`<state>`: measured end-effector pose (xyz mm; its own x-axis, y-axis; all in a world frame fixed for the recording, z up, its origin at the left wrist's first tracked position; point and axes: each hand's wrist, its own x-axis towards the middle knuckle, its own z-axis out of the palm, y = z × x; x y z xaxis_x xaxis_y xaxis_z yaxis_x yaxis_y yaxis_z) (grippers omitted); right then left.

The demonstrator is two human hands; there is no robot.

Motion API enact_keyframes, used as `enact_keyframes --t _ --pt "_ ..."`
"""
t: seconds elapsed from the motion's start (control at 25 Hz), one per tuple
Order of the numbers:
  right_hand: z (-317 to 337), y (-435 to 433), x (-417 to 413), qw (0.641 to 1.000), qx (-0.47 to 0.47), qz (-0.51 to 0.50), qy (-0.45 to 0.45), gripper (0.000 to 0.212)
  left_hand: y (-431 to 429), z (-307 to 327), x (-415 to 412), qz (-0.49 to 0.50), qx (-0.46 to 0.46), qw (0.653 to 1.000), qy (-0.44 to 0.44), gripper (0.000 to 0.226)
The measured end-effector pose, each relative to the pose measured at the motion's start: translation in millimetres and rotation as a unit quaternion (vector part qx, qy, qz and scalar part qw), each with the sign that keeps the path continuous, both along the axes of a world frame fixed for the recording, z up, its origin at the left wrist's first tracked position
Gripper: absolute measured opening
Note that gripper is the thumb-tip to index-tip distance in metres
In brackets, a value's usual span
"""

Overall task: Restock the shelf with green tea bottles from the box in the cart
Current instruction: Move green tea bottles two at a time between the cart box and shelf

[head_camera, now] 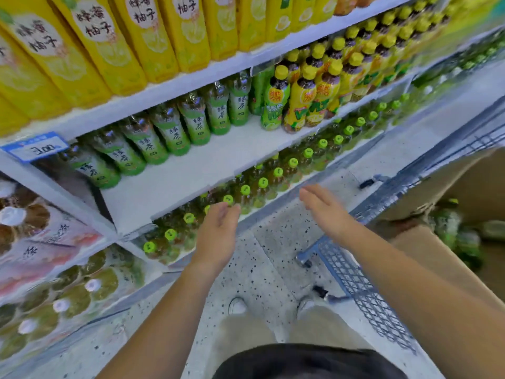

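Green-labelled green tea bottles (169, 129) stand in one row along the back of the white shelf (207, 162), with more lying blurred in the open cardboard box (470, 173) inside the blue wire cart (360, 283).

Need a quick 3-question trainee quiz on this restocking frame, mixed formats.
1. True or false: the left hand and the right hand both hold nothing.
2. Multiple choice: where is the box? A) on the floor by the feet B) in the cart at the person's right C) on the top shelf
3. Fill in: on the shelf with the green tea bottles, the bare space lies at its ____ (front or back).
Key: 1 true; 2 B; 3 front.
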<state>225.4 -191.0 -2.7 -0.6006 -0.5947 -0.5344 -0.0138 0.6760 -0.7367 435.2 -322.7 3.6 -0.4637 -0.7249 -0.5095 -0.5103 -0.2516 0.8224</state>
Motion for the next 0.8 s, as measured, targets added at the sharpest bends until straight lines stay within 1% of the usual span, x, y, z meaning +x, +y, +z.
enact_keyframes --t 0.12,0.24,0.44,0.52,0.6,0.68,0.72,0.76,0.8 --pt "19.3 47.1 3.4 0.999 0.015 -0.044 -0.024 0.061 31.7 23.1 -16.0 -0.043 0.004 0.999 0.008 0.053" --pt "36.7 96.0 -1.0 0.997 0.012 -0.068 -0.025 0.062 64.6 40.7 -41.7 -0.077 0.013 0.997 0.008 0.057" --pt "61.9 194.9 -24.7 0.989 -0.005 -0.149 -0.018 0.058 139.1 58.9 -107.2 -0.159 0.012 0.987 0.018 0.062" --pt "67.9 228.9 -38.4 0.989 -0.009 -0.15 -0.01 0.055 165.3 58.7 -131.7 -0.168 0.009 0.986 0.019 0.059" --pt "72.8 271.4 -58.8 0.99 -0.003 -0.14 -0.003 0.059 201.7 60.7 -158.4 -0.18 0.007 0.984 0.01 0.058" --pt "73.3 310.1 -81.4 0.991 0.008 -0.136 -0.003 0.069 237.2 61.6 -181.2 -0.183 0.015 0.983 0.004 0.073" --pt "71.2 328.1 -91.9 0.99 0.01 -0.138 -0.004 0.07 253.8 60.8 -191.8 -0.182 0.022 0.983 0.003 0.075" --pt "68.4 343.8 -101.5 0.99 0.008 -0.142 -0.008 0.07 269.1 59.6 -201.6 -0.18 0.034 0.983 0.007 0.068" --pt "66.3 356.4 -108.8 0.989 0.007 -0.149 -0.013 0.069 281.7 60.0 -209.2 -0.179 0.048 0.983 0.011 0.055"
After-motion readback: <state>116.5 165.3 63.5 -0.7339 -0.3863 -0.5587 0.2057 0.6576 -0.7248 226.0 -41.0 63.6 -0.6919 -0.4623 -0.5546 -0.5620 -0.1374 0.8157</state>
